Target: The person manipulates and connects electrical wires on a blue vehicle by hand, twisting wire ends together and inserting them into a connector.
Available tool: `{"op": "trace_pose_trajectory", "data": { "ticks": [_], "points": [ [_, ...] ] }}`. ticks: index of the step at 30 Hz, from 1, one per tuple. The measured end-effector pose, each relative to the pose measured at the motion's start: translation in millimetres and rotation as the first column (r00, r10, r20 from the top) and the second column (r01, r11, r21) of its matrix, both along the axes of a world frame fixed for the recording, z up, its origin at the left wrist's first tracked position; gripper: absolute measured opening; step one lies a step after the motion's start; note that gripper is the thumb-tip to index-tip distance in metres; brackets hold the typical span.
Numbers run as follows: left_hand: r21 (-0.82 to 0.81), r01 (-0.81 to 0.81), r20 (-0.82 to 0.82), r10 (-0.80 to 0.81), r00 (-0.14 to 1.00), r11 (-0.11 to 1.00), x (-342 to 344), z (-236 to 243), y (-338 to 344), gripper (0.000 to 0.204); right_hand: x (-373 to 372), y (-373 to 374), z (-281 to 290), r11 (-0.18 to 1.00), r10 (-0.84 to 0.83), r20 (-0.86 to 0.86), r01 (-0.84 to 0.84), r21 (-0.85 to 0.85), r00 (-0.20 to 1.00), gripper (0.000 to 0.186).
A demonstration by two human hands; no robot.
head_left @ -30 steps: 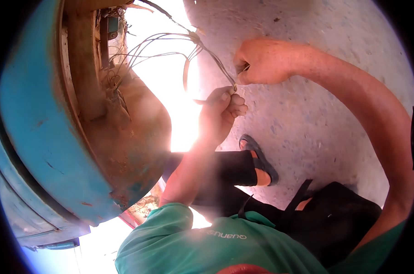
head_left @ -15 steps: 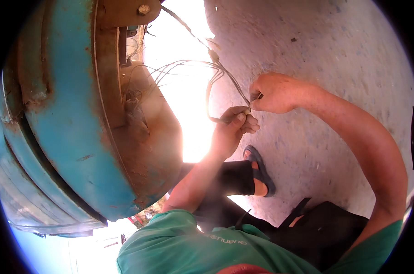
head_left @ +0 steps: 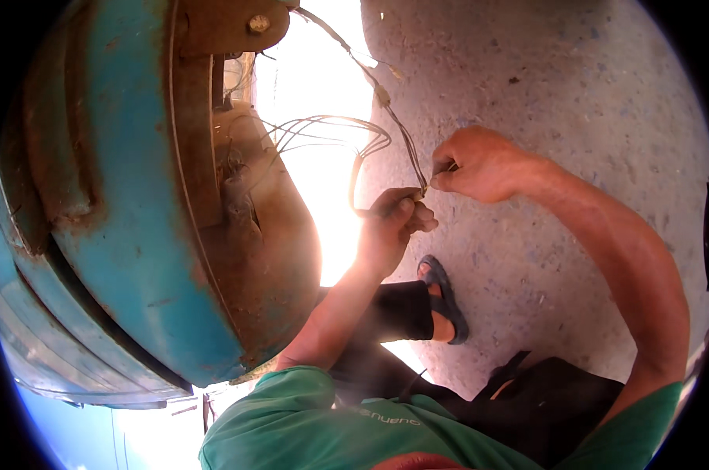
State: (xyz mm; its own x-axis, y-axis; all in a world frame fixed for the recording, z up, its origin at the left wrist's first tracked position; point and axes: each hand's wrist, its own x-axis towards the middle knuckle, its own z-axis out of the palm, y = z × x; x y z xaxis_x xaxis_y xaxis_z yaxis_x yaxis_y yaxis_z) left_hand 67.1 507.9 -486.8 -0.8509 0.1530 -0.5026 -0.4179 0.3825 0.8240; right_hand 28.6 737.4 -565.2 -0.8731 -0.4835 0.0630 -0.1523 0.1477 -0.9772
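My left hand grips the lower end of a bundle of thin dark wires, where a small pale piece shows between the fingers. My right hand is pinched just right of that end, on something small that I cannot make out. A lighter, thicker cable runs down beside the wires to my left hand. Loops of wire reach from a rusty metal housing at the left, and a small connector hangs on the upper part of the bundle.
A blue rusted metal body with ridges and a bolted bracket fills the left side. Speckled concrete floor lies at the right, with my sandalled foot and dark-trousered legs below my hands. Glaring light shows beside the housing.
The metal body, wires and both hands sit lower and further right in the view than a second ago; more of the bracket shows. My hands keep their closed grips.
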Motion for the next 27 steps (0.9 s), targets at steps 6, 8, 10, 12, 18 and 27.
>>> {"op": "trace_pose_trajectory", "data": {
  "ticks": [6, 8, 10, 12, 18, 27],
  "points": [
    [0.032, 0.004, 0.01, -0.004, 1.0, 0.999, -8.7, 5.0, -0.1, 0.031, 0.2, 7.5, 5.2, 1.0, -0.014, 0.016, 0.014, -0.026, 1.0, 0.025],
    [0.012, -0.005, 0.002, 0.005, 1.0, 1.0, -9.0, 4.8, 1.2, 0.029, 0.7, 5.4, 4.5, 0.999, 0.002, 0.04, -0.001, -0.034, 0.999, 0.026],
    [-0.004, -0.021, 0.015, 0.021, 1.0, 1.0, -8.8, 4.9, 1.7, 0.029, 0.6, 3.5, 1.6, 0.999, 0.027, 0.061, -0.025, -0.047, 0.998, 0.026],
    [-0.007, -0.034, 0.01, 0.034, 0.999, 0.999, -8.5, 4.7, 2.0, 0.028, 1.0, -0.4, -5.4, 0.998, 0.046, 0.035, -0.044, -0.052, 0.998, 0.027],
    [0.055, -0.044, -0.031, 0.046, 0.998, 0.998, -5.0, -1.1, -4.3, 0.027, 5.1, -7.6, -9.7, 0.994, 0.092, 0.047, -0.089, -0.068, 0.995, 0.03],
    [0.04, -0.029, -0.031, 0.031, 0.999, 0.999, -4.9, -0.3, -7.0, 0.024, 6.6, -11.2, -9.6, 0.993, 0.088, 0.012, -0.087, -0.076, 0.996, 0.031]
  ]
}}
